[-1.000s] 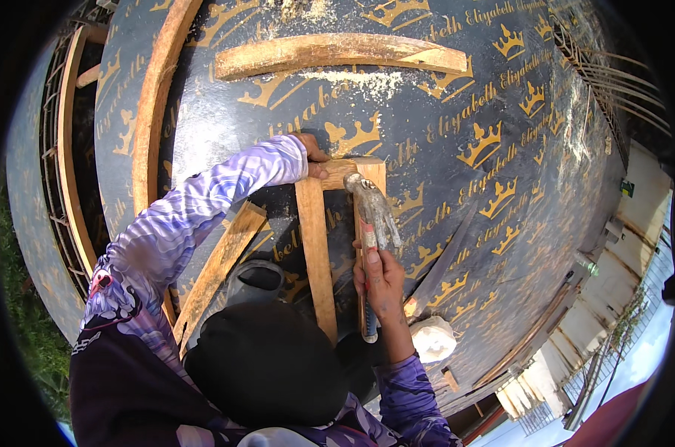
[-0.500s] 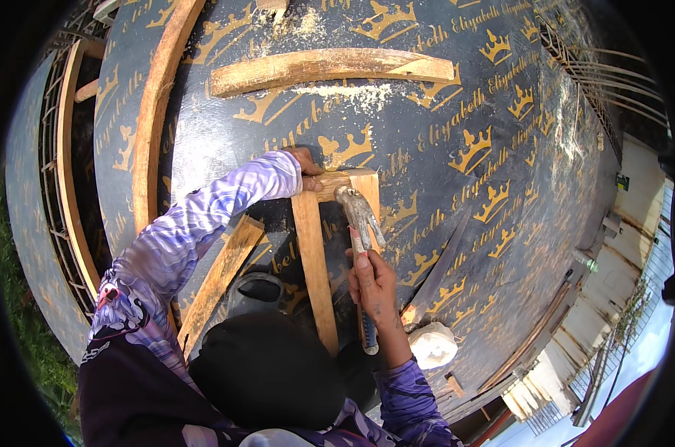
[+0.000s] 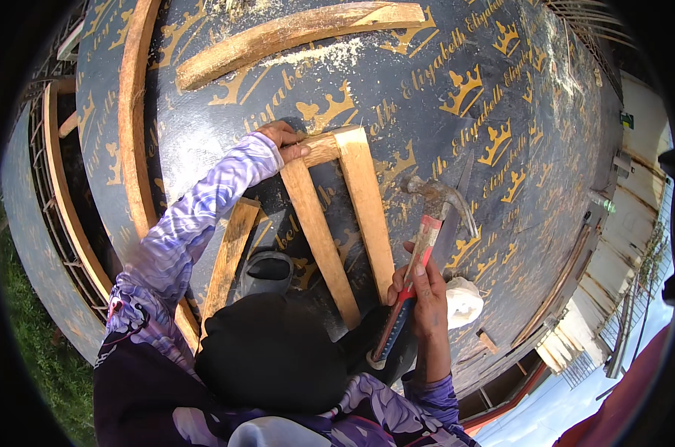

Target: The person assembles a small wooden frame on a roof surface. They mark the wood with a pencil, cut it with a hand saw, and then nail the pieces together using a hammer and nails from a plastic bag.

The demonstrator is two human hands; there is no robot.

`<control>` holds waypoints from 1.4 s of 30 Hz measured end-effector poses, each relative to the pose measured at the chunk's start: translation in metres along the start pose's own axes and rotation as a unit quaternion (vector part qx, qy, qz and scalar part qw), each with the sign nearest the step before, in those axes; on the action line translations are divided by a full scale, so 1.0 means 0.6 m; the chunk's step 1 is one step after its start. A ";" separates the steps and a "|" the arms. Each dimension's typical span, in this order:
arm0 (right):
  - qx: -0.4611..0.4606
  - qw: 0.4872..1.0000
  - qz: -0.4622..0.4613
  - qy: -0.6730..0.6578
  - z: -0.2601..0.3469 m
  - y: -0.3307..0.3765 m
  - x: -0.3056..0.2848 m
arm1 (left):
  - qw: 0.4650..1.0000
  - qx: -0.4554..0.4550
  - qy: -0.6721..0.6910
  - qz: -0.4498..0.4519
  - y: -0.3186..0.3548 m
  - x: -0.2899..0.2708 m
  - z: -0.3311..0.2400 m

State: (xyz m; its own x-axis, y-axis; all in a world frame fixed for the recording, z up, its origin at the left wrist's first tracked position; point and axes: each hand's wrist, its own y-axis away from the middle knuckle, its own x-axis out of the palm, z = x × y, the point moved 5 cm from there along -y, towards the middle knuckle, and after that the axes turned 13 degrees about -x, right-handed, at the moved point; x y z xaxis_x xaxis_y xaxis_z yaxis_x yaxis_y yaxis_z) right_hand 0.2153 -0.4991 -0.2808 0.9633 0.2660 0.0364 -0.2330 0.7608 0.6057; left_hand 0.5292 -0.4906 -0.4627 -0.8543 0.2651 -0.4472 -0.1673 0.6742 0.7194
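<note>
The right grip (image 3: 423, 294) is closed around a hammer (image 3: 425, 242), covering part of its handle; the head stands clear, to the right of a wooden frame (image 3: 366, 186). The left grip (image 3: 284, 141) pinches the left end of the frame's short crosspiece, hiding that corner. The right leg's lower end is hard to make out beside the right fingers. A black rounded shape (image 3: 270, 357) fills the lower middle; what it is cannot be told. A loose board (image 3: 231, 253) has its lower end hidden, and a white bundle (image 3: 466, 302) is partly covered.

The frame lies on a dark, glossy panel (image 3: 442, 149) printed with gold crowns and script. Sawdust (image 3: 315, 58) lies along a timber (image 3: 300, 34). Greenery (image 3: 39, 365) borders the left, a stained pale wall (image 3: 594, 287) the right.
</note>
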 end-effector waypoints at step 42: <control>0.194 0.841 -0.184 0.470 -0.426 0.514 -0.938 | 0.867 0.372 -0.307 0.129 0.383 0.811 -0.692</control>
State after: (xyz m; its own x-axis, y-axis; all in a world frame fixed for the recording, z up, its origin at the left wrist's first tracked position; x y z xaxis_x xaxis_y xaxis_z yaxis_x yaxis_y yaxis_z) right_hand -0.4326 -0.2626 -0.3177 0.3863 0.5443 -0.7446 0.2950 0.6920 0.6589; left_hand -0.1295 -0.4929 -0.2946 -0.3557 0.6364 -0.6844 0.5491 0.7349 0.3980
